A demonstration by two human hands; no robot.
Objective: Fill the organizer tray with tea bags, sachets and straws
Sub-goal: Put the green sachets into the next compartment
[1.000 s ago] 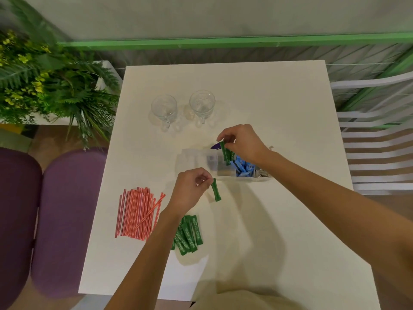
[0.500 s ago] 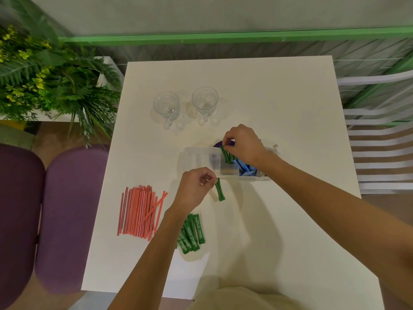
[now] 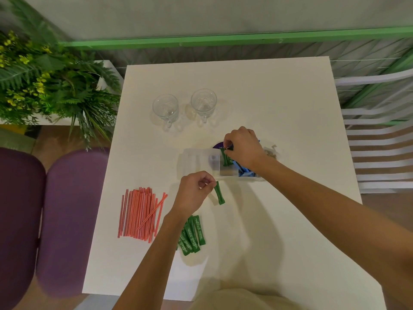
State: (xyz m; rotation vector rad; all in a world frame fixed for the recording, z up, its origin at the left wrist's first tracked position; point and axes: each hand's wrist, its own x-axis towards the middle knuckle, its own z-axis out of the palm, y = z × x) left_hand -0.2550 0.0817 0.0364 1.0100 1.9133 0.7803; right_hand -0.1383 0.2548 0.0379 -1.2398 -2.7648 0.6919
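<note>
A clear organizer tray (image 3: 196, 161) sits mid-table, holding blue sachets (image 3: 245, 173) and a purple packet (image 3: 218, 145) at its back. My right hand (image 3: 243, 147) reaches into the tray and pinches green sachets (image 3: 226, 158) that stand upright in a middle compartment. My left hand (image 3: 194, 192) hovers just in front of the tray, pinching one green sachet (image 3: 219, 193) by its top end so it hangs down. A small pile of green sachets (image 3: 193, 236) lies near the front, beside my left forearm. Red straws (image 3: 140, 214) lie in a bundle at the left.
Two empty glass cups (image 3: 165, 108) (image 3: 203, 103) stand behind the tray on the white table (image 3: 279, 104). A leafy plant (image 3: 44, 81) and purple chairs (image 3: 67, 215) flank the left edge; a white slatted chair (image 3: 380, 135) stands at the right.
My right hand has settled the green sachets deeper into the tray. My left hand with its sachet has stayed almost in place; the camera view has shifted slightly.
</note>
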